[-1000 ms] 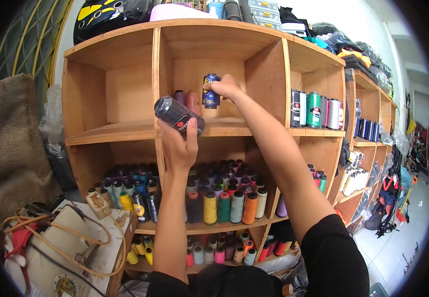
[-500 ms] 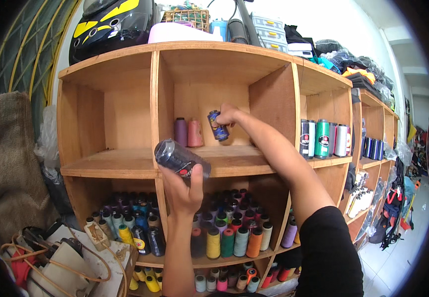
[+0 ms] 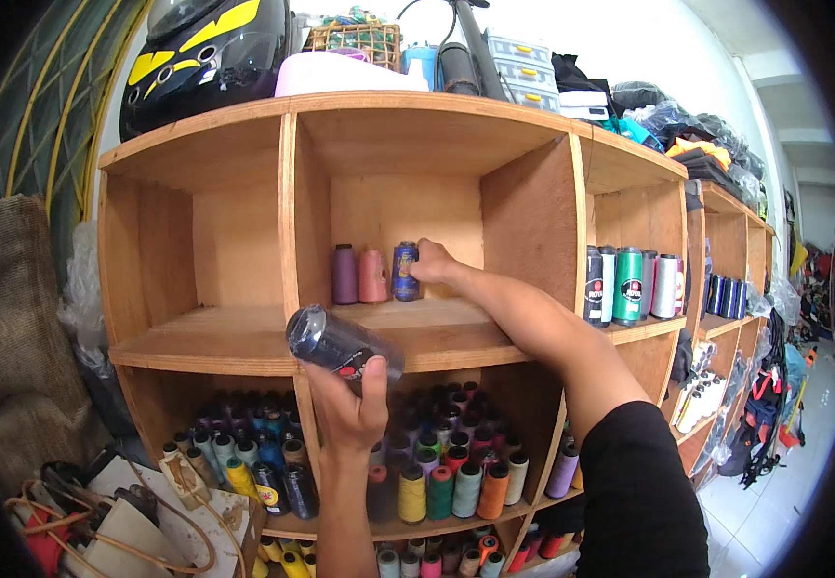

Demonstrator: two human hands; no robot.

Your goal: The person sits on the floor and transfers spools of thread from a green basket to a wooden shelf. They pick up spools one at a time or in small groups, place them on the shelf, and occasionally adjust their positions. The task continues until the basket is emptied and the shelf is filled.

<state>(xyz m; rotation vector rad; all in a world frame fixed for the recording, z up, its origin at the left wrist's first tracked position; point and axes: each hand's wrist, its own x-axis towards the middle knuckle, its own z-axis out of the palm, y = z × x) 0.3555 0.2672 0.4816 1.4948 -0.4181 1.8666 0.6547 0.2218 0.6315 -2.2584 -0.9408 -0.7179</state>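
My right hand (image 3: 430, 262) grips a blue spool of thread (image 3: 405, 272) that stands upright in the upper middle compartment. Just left of it are a pink spool (image 3: 372, 276) and a purple spool (image 3: 344, 274), side by side. Lower down, in front of the shelf edge, my left hand (image 3: 350, 400) is closed around a large black spool of thread (image 3: 340, 339) in clear plastic wrap, held tilted. Its thumb lies over the near end of the black spool.
The wooden shelf unit (image 3: 287, 222) holds many coloured spools (image 3: 441, 486) in the compartment below. More spools (image 3: 628, 284) stand in the right compartment. On top sit a black and yellow helmet (image 3: 207, 67), a wicker basket (image 3: 352, 42) and small drawers (image 3: 525, 72). A machine (image 3: 133, 530) is at lower left.
My right hand has lowered the blue spool from a tilted position to upright on the shelf beside the pink one. My left hand still holds the black spool.
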